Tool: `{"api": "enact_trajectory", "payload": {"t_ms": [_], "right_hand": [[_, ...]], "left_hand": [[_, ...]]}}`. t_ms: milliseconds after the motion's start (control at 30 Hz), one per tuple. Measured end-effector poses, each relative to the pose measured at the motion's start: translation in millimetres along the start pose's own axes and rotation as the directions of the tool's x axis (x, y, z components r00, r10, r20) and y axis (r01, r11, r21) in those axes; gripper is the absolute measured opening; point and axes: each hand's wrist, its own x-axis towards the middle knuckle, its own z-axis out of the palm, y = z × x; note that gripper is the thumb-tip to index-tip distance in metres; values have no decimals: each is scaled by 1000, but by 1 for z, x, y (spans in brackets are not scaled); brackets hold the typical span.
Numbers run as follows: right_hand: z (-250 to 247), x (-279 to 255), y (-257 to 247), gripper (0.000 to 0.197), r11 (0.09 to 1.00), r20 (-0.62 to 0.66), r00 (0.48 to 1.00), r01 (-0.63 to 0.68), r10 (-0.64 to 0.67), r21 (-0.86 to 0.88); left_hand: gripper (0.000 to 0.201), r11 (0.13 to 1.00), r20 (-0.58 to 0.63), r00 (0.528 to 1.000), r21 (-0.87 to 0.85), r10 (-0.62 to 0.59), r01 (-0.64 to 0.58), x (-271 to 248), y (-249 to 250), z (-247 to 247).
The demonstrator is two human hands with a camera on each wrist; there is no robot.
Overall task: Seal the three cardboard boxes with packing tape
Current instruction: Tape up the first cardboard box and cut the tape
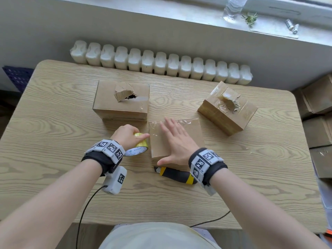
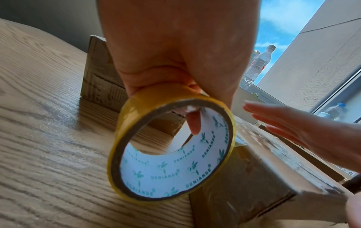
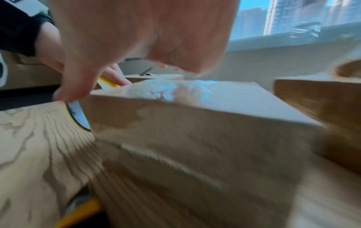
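Three cardboard boxes stand on the wooden table (image 1: 53,123). The near middle box (image 1: 190,130) (image 2: 254,177) (image 3: 195,131) has clear tape across its top. My right hand (image 1: 177,141) (image 2: 293,131) (image 3: 140,34) lies flat on that top with fingers straight. Just left of the box, my left hand (image 1: 128,135) (image 2: 175,54) grips a yellowish tape roll (image 1: 139,147) (image 2: 171,146), one finger through its core. The back left box (image 1: 122,101) (image 2: 99,74) has a torn hole on top. The right box (image 1: 228,108) carries crumpled old tape.
A black and yellow utility knife (image 1: 175,174) (image 3: 78,216) lies against the near side of the middle box, under my right wrist. A white radiator (image 1: 161,63) runs behind the table. Flat cardboard is stacked at the right (image 1: 318,114). A water bottle (image 1: 233,8) stands on the sill.
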Motion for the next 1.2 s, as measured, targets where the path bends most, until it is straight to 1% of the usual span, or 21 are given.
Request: {"api": "enact_trajectory", "payload": {"t_ms": [67,133,200,267,333,400,433,500,567,667,733,800,933,1000,1067,1167,1200], "right_hand": [[-3,18,-12,136,992,41,997,72,-68,-100],[-6,30,-21,141,980,90,993,89,-74,-177],[-8,37,-26,144,970,123,991,81,-54,-230],[-8,40,-31,143,964,122,992,69,-39,-256],[-9,40,-34,137,968,105,994,58,-33,-244],[-14,37,-36,131,981,79,996,49,-35,-186],[-18,35,-36,129,989,64,997,45,-36,-143],[-29,29,-35,127,998,25,999,40,-39,-40],[-39,22,-35,125,996,-15,999,31,-29,89],[-48,13,-30,124,953,-125,992,46,-9,299],[-50,6,-25,124,916,-206,978,64,20,396],[-48,0,-19,126,889,-249,967,67,53,452],[-46,-10,-10,135,865,-260,958,27,121,502],[-47,-16,-5,132,851,-287,948,36,136,523],[-46,-23,-1,128,826,-343,925,63,163,560],[-39,-28,1,126,772,-399,885,75,239,631],[-37,-29,0,125,757,-399,880,71,259,649]], "left_hand": [[46,1000,7,1000,-9,16,-16,-1,0,0],[50,999,19,999,-11,32,-31,-1,-3,0],[53,999,18,999,-16,44,-44,-1,-6,1],[48,998,26,998,-41,57,-56,-1,-9,0],[39,994,64,995,-83,75,-70,-2,-11,-4],[31,985,89,990,-147,106,-92,-4,-12,-9],[29,976,80,989,-184,128,-112,-5,-13,-14],[26,950,16,985,-268,172,-161,-8,-12,-28],[31,913,-49,977,-350,207,-211,-13,-8,-45],[47,840,-86,955,-459,282,-290,-21,4,-71],[46,803,-84,941,-500,328,-325,-23,15,-81],[40,783,-55,930,-523,363,-336,-23,28,-85],[22,793,-47,914,-480,403,-374,-24,57,-84],[27,816,-32,904,-416,427,-400,-26,70,-86],[32,827,-27,896,-373,444,-421,-29,80,-92],[45,827,-95,885,-322,456,-461,-28,96,-97],[45,832,-116,883,-300,455,-467,-28,100,-98]]}}
